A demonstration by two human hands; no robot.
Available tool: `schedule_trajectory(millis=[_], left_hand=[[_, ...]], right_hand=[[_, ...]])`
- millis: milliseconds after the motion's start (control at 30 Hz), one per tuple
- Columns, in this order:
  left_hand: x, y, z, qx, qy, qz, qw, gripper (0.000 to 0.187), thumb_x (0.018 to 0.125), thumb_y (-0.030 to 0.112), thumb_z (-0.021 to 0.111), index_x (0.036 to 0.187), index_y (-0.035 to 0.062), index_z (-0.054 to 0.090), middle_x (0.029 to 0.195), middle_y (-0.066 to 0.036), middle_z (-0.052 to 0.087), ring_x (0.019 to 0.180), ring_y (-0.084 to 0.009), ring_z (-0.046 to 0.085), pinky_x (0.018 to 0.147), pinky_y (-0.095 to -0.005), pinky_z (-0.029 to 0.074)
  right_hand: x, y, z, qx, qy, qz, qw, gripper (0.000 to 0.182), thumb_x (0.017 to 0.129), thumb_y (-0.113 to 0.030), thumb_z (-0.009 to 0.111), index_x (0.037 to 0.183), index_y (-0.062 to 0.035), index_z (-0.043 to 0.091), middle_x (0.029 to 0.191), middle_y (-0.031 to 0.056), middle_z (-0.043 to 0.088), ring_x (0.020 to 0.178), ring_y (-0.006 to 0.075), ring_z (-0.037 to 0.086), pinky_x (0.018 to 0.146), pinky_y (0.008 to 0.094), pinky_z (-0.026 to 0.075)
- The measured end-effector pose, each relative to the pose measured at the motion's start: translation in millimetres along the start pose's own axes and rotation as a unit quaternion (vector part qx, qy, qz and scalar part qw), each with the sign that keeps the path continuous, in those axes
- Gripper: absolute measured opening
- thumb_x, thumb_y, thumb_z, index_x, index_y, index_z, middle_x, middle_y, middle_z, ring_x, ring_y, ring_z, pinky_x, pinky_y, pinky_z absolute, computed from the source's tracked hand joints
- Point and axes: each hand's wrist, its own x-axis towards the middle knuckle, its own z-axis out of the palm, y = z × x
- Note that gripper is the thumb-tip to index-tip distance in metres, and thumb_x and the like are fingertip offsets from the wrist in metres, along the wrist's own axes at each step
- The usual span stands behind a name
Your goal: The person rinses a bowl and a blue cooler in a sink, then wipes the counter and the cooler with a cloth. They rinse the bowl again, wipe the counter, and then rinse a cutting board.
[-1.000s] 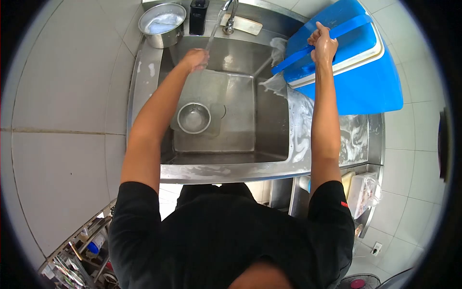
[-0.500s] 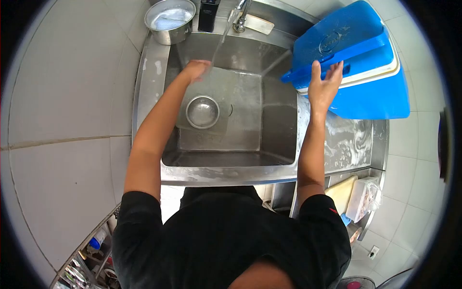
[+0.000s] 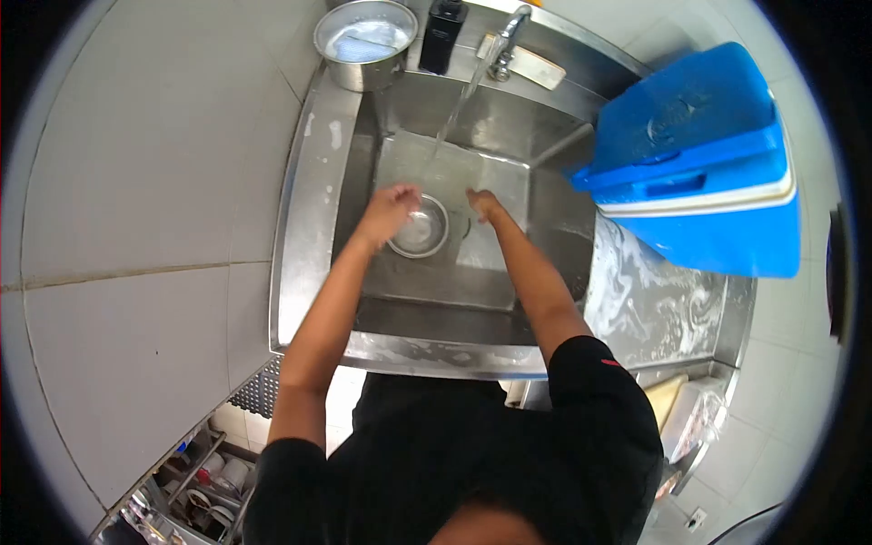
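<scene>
Inside the steel sink [image 3: 418, 318], a round metal bowl [image 3: 425, 234] sits in shallow water. My left hand [image 3: 391, 214] is over the bowl's upper left rim, its fingers loosely curved and apart, with nothing seen in them. To the right of the bowl, my right hand [image 3: 484, 205] is low in the sink, fingers stretched out and holding nothing visible. Water runs from the faucet [image 3: 505, 50] into the sink, beyond both hands.
A blue cooler box [image 3: 699, 232] leans on the soapy counter [image 3: 654, 286] at right. Behind the sink's left corner stand a metal pot [image 3: 363, 73] with sudsy water and a cloth, and a black bottle [image 3: 442, 38]. A tiled wall [image 3: 136, 163] borders the left side.
My right hand has left the blue cooler box and come down into the sink. My left hand has moved from the water stream to the bowl. The view has shifted.
</scene>
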Motion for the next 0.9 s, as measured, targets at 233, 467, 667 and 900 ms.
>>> schedule_trajectory(millis=[233,467,667,900], left_hand=[[-66.6,0.8,2.5,0.037,0.018,0.057,0.998,0.031,0.089,0.013,0.054,0.114,-0.0044,0.054,0.091,-0.004,0.061,0.079,-0.0086,0.053,0.069,-0.0219,0.043],[-71.5,-6.6,9.5,0.039,0.019,0.050,0.998,0.031,0.090,0.012,0.052,0.115,-0.0050,0.053,0.103,-0.011,0.062,0.091,-0.0134,0.057,0.080,-0.0240,0.043],[-87.6,-8.6,5.4,0.081,0.010,0.044,0.996,0.032,0.092,0.016,0.051,0.119,0.0003,0.052,0.110,-0.008,0.060,0.095,-0.0129,0.057,0.079,-0.0256,0.045],[-131.9,4.6,-4.6,0.025,0.061,0.016,0.998,0.029,0.091,0.010,0.051,0.117,-0.0015,0.052,0.109,-0.011,0.061,0.097,-0.0146,0.057,0.084,-0.0252,0.044]], right_hand=[[85.5,56.0,54.7,-0.226,0.162,-0.200,0.940,0.026,0.076,-0.018,0.051,0.088,0.0029,0.061,0.096,0.0229,0.061,0.091,0.0349,0.059,0.081,0.0364,0.048],[87.3,13.1,60.8,-0.288,0.131,-0.259,0.913,0.033,0.077,-0.026,0.052,0.091,0.0026,0.061,0.094,0.0226,0.060,0.088,0.0340,0.058,0.077,0.0409,0.046],[-13.7,-43.6,76.2,-0.324,0.226,-0.349,0.850,0.042,0.078,-0.034,0.057,0.103,-0.0002,0.059,0.108,0.0182,0.057,0.098,0.0312,0.056,0.085,0.0438,0.043],[61.7,-21.1,75.4,-0.458,-0.031,-0.355,0.814,0.029,0.081,-0.030,0.057,0.099,-0.0070,0.062,0.102,0.0161,0.060,0.101,0.0326,0.056,0.085,0.0425,0.045]])
